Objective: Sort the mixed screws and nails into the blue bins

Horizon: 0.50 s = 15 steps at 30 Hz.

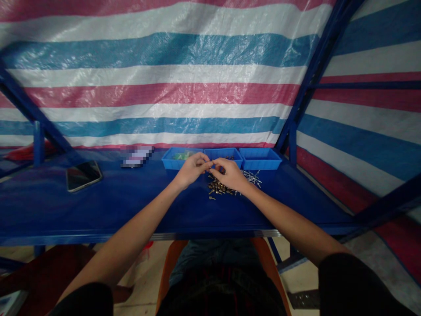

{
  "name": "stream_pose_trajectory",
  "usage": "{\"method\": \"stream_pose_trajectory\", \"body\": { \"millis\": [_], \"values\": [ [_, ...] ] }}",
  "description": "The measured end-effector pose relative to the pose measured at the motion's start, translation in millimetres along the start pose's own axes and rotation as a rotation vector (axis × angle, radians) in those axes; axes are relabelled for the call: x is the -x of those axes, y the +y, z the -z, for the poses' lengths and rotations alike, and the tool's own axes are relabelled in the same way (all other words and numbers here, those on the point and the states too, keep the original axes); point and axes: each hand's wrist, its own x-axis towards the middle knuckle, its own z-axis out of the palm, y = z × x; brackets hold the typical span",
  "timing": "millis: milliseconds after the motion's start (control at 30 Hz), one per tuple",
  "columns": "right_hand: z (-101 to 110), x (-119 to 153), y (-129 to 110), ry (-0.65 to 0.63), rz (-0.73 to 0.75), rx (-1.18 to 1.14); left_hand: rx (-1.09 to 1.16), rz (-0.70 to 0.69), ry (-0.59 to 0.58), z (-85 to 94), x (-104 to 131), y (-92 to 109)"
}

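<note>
View from a head camera looking down at a blue workbench (98, 206) under a red, white and blue striped tarp (164, 79). Two bare forearms reach forward and meet near the back of the bench. The left hand (191, 171) and right hand (230, 174) come together fingertip to fingertip, each pinching something too small to make out between thumb and fingers; whether it is one piece or two cannot be told. Just beneath and in front of the right hand lies a loose pile of small brass-coloured metal parts (219, 188), and to its right a scatter of thin silver pins (252, 177). Directly behind the hands stand three shallow blue trays in a row: the left tray (168, 163) holds something greenish, the middle tray (223, 153) is partly hidden by the hands, the right tray (259, 159) sits beside the pins. Well to the left a smartphone (83, 175) lies flat, screen dark, and a blurred-out small object (137, 156) rests between it and the trays. Blue metal frame posts (292, 131) rise at the bench's right corner
</note>
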Motion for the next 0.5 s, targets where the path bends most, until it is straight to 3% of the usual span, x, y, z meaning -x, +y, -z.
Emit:
{"method": "stream_pose_trajectory", "body": {
  "millis": [233, 500],
  "values": [
    [2, 2, -5, -0.051, -0.105, -0.143, 0.033, -0.007, -0.009, -1.8, 1, 6],
    [3, 1, -12, -0.018, -0.125, -0.174, 0.009, -0.012, -0.021, -4.4, 1, 8]
  ]
}}
